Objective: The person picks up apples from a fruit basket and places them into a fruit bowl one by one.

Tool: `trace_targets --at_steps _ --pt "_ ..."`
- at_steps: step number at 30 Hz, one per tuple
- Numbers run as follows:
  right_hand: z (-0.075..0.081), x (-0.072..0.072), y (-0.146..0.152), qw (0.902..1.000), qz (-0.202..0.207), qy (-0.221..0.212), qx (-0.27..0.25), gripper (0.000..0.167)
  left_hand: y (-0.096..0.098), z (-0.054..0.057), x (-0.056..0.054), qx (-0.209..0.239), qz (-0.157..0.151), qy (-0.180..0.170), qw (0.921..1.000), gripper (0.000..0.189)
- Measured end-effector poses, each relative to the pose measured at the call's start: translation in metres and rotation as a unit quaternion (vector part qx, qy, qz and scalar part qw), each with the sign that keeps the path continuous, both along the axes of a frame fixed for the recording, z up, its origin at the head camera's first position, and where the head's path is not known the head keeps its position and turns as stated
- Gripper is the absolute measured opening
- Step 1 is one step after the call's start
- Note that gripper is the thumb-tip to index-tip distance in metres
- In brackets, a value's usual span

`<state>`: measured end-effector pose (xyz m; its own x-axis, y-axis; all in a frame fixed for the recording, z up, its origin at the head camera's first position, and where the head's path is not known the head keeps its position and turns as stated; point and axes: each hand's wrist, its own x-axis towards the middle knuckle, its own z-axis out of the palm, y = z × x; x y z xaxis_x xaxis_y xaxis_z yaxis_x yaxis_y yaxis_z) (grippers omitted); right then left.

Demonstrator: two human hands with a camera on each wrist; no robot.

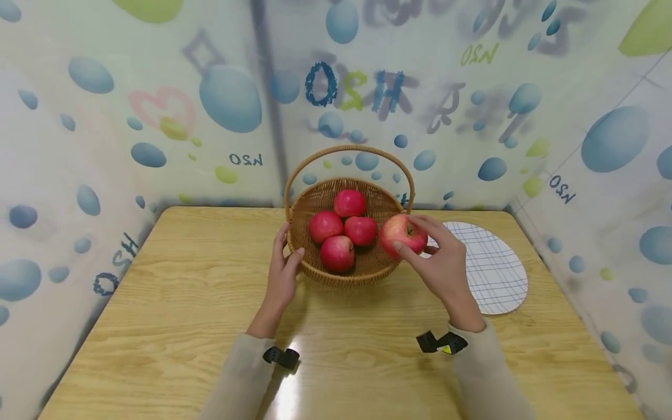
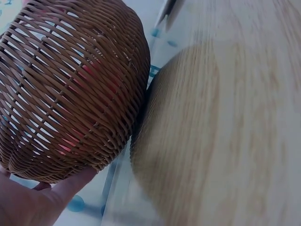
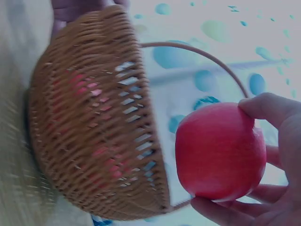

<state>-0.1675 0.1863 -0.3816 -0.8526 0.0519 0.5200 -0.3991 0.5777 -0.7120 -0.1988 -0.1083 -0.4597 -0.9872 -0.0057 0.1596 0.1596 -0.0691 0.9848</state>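
Observation:
A brown wicker basket (image 1: 343,280) with an arched handle stands at the back of the table, several red apples (image 1: 338,254) lying inside it. My left hand (image 1: 283,274) grips the basket's left rim, thumb on the near side. In the left wrist view its fingers press against the woven wall (image 2: 70,94). My right hand (image 1: 441,259) holds a red apple (image 1: 403,235) over the basket's right rim, pinched between thumb and fingers. The right wrist view shows this apple (image 3: 221,150) beside the basket's opening, clear of the weave.
A white oval placemat (image 1: 496,268) with blue lines lies on the table to the right, partly behind my right hand. The wooden table (image 1: 184,291) meets a patterned wall covering (image 1: 226,186) at the back and sides.

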Motion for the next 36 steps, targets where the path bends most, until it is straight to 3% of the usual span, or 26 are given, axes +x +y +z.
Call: trace_targets --at_steps 5,10,20,26,36 --pt "0.001 0.007 0.016 0.9983 -0.032 0.016 -0.046 0.048 0.001 -0.002 0.002 -0.007 -0.004 -0.011 0.9999 0.064" --pt "-0.001 0.004 0.029 0.9963 -0.056 0.008 -0.065 0.046 -0.001 -0.004 0.004 -0.006 0.005 -0.011 0.9999 0.063" --pt "-0.012 -0.012 0.053 0.9918 -0.122 0.016 -0.037 0.045 -0.002 -0.003 0.001 -0.007 -0.001 -0.003 1.0000 0.063" --pt "-0.024 -0.023 0.062 0.9906 -0.136 0.008 -0.013 0.046 0.000 0.001 0.000 -0.012 -0.002 0.002 0.9999 0.064" --pt "-0.056 -0.038 0.071 0.9904 -0.135 -0.025 0.016 0.050 -0.002 0.000 0.002 -0.022 0.004 0.002 0.9997 0.064"
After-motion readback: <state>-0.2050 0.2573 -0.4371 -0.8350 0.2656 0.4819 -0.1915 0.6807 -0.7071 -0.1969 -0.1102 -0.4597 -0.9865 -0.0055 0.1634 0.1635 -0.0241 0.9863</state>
